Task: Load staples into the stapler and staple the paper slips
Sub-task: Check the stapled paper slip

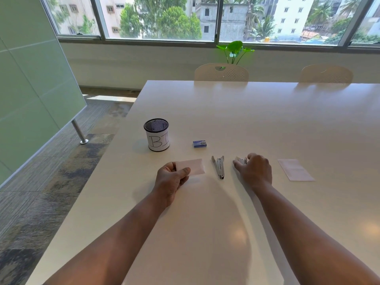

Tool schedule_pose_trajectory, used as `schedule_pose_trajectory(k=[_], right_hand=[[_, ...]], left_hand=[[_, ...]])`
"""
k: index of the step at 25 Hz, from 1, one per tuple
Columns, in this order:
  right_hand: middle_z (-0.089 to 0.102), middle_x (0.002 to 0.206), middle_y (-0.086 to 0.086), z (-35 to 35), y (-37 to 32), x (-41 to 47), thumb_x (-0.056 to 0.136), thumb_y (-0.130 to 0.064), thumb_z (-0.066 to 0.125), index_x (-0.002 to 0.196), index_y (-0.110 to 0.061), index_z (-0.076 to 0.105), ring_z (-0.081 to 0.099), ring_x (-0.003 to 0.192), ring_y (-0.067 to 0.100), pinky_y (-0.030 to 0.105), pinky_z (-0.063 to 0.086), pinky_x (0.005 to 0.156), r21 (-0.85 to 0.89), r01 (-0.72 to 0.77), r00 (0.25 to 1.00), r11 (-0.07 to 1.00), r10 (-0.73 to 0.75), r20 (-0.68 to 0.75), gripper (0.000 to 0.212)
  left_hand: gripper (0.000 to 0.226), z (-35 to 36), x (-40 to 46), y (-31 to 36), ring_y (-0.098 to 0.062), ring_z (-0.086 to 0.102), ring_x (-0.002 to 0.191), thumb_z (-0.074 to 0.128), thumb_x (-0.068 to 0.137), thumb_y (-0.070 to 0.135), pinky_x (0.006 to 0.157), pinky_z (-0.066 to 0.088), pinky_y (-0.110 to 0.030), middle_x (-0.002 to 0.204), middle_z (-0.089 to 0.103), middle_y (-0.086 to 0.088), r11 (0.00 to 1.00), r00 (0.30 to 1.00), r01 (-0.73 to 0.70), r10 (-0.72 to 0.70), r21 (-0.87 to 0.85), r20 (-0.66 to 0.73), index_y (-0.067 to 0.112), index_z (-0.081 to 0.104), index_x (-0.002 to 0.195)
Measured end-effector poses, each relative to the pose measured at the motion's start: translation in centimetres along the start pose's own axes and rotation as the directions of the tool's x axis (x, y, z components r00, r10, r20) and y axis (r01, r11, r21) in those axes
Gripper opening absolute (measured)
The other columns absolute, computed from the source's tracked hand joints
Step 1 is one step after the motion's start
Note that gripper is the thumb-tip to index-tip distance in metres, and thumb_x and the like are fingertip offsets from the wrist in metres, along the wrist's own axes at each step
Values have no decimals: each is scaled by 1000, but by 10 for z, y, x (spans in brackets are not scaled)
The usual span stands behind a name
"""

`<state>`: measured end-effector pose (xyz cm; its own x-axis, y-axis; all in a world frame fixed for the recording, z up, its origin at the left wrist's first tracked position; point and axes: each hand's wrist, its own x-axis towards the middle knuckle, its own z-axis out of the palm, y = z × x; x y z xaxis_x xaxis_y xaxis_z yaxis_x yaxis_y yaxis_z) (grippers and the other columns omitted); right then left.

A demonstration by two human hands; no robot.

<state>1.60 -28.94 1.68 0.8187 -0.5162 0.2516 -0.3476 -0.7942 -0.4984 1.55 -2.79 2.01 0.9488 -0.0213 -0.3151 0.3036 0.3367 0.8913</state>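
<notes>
My left hand (pixel 171 177) pinches a white paper slip (pixel 194 166) by its left end, just above the table. A silver stapler (pixel 218 167) lies on the table between my hands, its two arms spread apart at the far end. My right hand (pixel 255 169) rests on the table to the stapler's right, fingers curled round a small white object (pixel 240 160) that is mostly hidden. A small blue staple box (pixel 199 144) lies beyond the stapler. Another paper slip (pixel 295 169) lies flat to the right of my right hand.
A black mesh cup (pixel 156 134) wrapped in paper marked "BI" stands at the left on the white table (pixel 267 120). Two pale chairs (pixel 221 72) face the far edge. The table's left edge drops to carpeted floor.
</notes>
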Motion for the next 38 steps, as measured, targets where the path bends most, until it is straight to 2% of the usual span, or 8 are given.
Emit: schedule_pose_trajectory(k=[6,9,13,16,20,23,27,38], right_hand=[[68,74,-1,-21,-33,-20,86,-39,65,93,-17,73,65,76,25,33,44,70,274,93,992,957,-66,-105,25],[66,59,1,-28,-64,-36,84,-51,63,72,-14,69,60,53,19,31,48,58,591,-84,989,802,-5,148,39],[70,73,9,-35,-87,-57,91,-56,65,95,-5,71,60,54,14,27,50,50,740,-445,828,505,-83,555,51],[72,85,14,-40,-94,-62,95,-54,59,110,-3,70,63,61,16,26,50,55,774,-532,758,343,-216,616,55],[70,86,18,-47,-102,-61,101,-27,58,112,1,69,60,59,15,23,49,54,824,-521,780,225,-266,566,32],[66,79,17,-50,-109,-61,98,-4,57,99,1,69,57,56,14,21,46,50,855,-459,825,243,-241,511,14],[68,71,12,-54,-109,-61,97,-4,59,95,-1,70,61,57,14,22,49,50,880,-389,878,274,-178,444,12],[70,68,15,-71,-113,-68,96,-2,53,116,-7,59,57,48,15,21,47,45,873,-462,852,158,-192,486,22]], left_hand=[[16,4,-2,6,-19,71,84,72,88,-4,69,60,-25,90,75,-8,1000,1000,-6,6,-29,-5,10,68,95],[15,9,-6,16,-17,69,77,70,88,-5,71,60,-25,81,74,-5,990,989,-132,135,-52,59,10,70,92],[15,14,-15,32,-20,60,76,74,87,-1,76,51,-30,78,71,-6,916,914,-389,369,101,168,14,75,86],[16,14,-23,40,-13,72,87,76,85,-2,83,55,-22,91,79,2,837,854,-512,470,193,224,14,77,88],[20,13,-29,49,-3,72,102,74,83,-9,84,53,-15,112,75,2,789,806,-579,514,208,292,10,76,89],[29,15,-29,55,-13,73,100,66,86,-16,84,57,-21,110,76,-3,856,851,-499,453,138,264,11,75,91],[33,15,-31,62,-30,75,92,45,98,-2,77,61,-29,100,77,-16,980,944,-176,195,-93,268,10,75,94],[7,26,-44,83,-21,75,64,63,91,-5,59,60,-23,78,77,-17,992,981,49,-26,-119,190,-7,70,87]])
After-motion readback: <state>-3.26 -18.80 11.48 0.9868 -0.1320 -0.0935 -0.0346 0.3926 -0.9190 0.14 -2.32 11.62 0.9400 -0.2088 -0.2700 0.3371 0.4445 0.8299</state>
